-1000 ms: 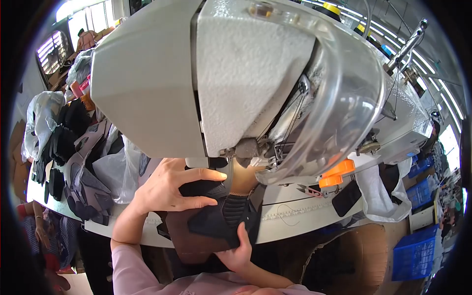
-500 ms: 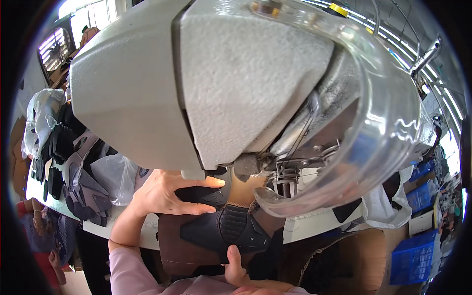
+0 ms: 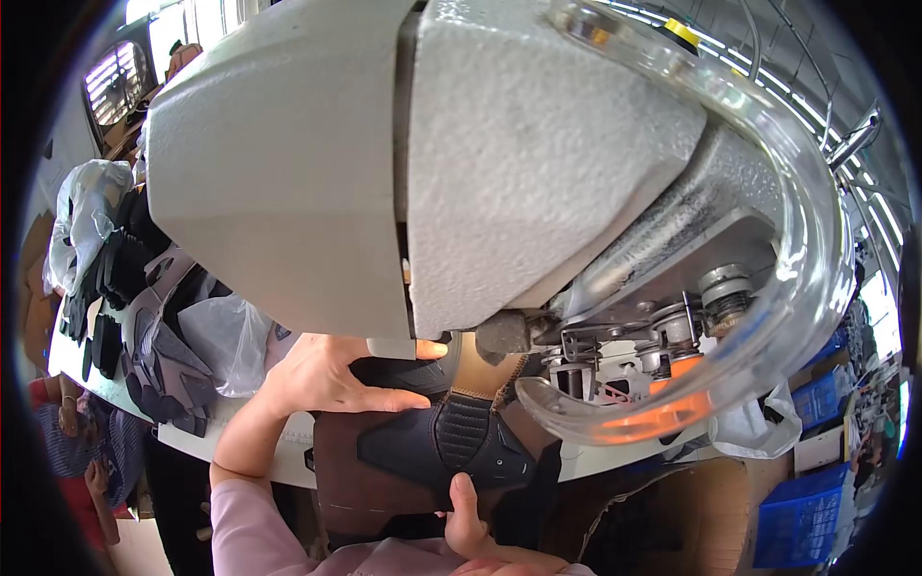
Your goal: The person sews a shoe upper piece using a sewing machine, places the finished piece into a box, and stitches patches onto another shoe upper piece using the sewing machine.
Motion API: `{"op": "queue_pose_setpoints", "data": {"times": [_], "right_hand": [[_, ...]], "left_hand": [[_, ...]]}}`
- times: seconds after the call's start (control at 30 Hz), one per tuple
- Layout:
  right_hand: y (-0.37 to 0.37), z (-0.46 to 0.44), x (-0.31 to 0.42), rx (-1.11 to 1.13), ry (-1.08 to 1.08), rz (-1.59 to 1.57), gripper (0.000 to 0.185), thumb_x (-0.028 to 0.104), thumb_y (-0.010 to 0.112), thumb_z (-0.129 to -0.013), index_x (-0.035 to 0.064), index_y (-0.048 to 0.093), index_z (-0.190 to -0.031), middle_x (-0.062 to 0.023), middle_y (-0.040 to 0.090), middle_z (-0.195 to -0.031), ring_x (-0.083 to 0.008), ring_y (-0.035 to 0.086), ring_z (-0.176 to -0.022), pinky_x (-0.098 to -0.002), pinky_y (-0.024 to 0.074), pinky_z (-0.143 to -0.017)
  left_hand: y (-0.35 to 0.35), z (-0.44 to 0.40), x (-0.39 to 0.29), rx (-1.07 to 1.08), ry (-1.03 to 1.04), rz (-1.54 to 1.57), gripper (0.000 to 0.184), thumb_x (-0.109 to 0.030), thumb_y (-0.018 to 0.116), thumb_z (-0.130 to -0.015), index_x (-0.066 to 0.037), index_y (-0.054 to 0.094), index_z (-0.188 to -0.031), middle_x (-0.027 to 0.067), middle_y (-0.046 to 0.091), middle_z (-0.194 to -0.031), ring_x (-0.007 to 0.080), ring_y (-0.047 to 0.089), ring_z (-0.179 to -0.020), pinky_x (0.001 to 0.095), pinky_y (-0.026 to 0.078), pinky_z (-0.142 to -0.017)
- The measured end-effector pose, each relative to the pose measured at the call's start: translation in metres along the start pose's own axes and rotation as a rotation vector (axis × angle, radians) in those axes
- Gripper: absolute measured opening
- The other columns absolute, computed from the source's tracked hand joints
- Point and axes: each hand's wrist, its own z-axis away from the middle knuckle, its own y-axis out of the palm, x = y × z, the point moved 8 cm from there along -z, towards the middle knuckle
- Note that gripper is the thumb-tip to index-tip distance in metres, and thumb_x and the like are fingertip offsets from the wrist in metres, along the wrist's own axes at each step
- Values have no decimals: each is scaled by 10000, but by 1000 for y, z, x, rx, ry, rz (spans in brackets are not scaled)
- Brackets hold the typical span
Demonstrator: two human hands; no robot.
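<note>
A black and brown sewn piece (image 3: 399,451), with a ribbed black panel and a tan strip, lies below the sewing machine head (image 3: 288,192). My left hand (image 3: 331,379) rests flat on its left side, thumb and forefinger spread apart, partly behind a small block of the machine. At the near edge, my right hand (image 3: 466,518) grips the piece, its thumb on top and its other fingers mostly hidden. The tan strip runs up beneath the machine head. A clear curved guard (image 3: 624,418) stands to the right of it.
Grey and black cut parts (image 3: 168,355) and a plastic bag (image 3: 230,336) lie on the left of the white table. A white bag (image 3: 759,422) sits at the right. Blue crates (image 3: 802,518) stand beyond. An open cardboard box (image 3: 701,509) is below the table edge.
The machine head appears farther right in view, and an orange part now shows through the clear guard. Both hands and the sewn piece keep nearly the same places.
</note>
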Motion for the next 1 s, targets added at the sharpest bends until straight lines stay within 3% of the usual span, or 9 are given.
{"op": "queue_pose_setpoints", "data": {"times": [0.13, 0.37, 0.43, 0.5, 0.8, 0.9, 1.0], "right_hand": [[-1, -3, 4, -7, -12, 24, 404, 474, 399, -1003, 101, 551, -1032, 25, 530, -958, -89, 494, -827, -262, 455, -648], [-6, -1, 12, -64, -19, 56, 382, 467, 401, -1005, 114, 546, -1015, 41, 517, -931, -74, 483, -818, -257, 460, -625], [-1, 2, 19, -85, -44, 31, 398, 460, 396, -1015, 124, 553, -870, 51, 490, -793, -72, 463, -711, -253, 443, -598], [-5, -2, 13, -38, -61, 45, 406, 474, 410, -1007, 127, 540, -839, 54, 486, -788, -68, 467, -707, -248, 438, -589], [-11, -11, 16, -33, -149, -16, 314, 403, 453, -988, 118, 584, -978, 31, 565, -886, -60, 513, -676, -227, 412, -513], [-13, -12, 19, -47, -185, -21, 281, 365, 471, -981, 114, 586, -1033, 18, 594, -928, -59, 537, -665, -221, 403, -480], [-15, -14, 24, -68, -240, -18, 263, 326, 490, -974, 109, 587, -1088, 6, 624, -970, -58, 561, -654, -215, 395, -448]], "left_hand": [[0, 1, 8, -52, -39, -11, 475, -333, 897, -617, -184, 746, -1042, 125, 567, -1230, 312, 574, -1061, 392, 465, -887], [7, -1, 9, 63, -41, 173, 373, -260, 869, -675, -142, 741, -1005, 68, 662, -1042, 260, 627, -924, 355, 493, -789], [5, -2, 3, 53, -20, 154, 343, -235, 861, -690, -132, 738, -993, 48, 682, -979, 242, 639, -881, 343, 498, -762], [3, -3, -4, 28, 8, 112, 313, -206, 852, -703, -123, 734, -981, 23, 695, -907, 221, 647, -832, 328, 499, -734], [4, -3, 3, 49, -5, 186, 293, -211, 844, -715, -127, 739, -975, 17, 707, -891, 208, 657, -829, 317, 501, -733], [7, 0, 11, 114, -106, 201, 313, -244, 851, -705, -147, 746, -984, 44, 695, -976, 229, 644, -906, 328, 492, -785], [3, -1, 11, 18, -26, 93, 351, -285, 855, -694, -182, 750, -1013, 75, 646, -1126, 266, 605, -1011, 353, 471, -853]]}}
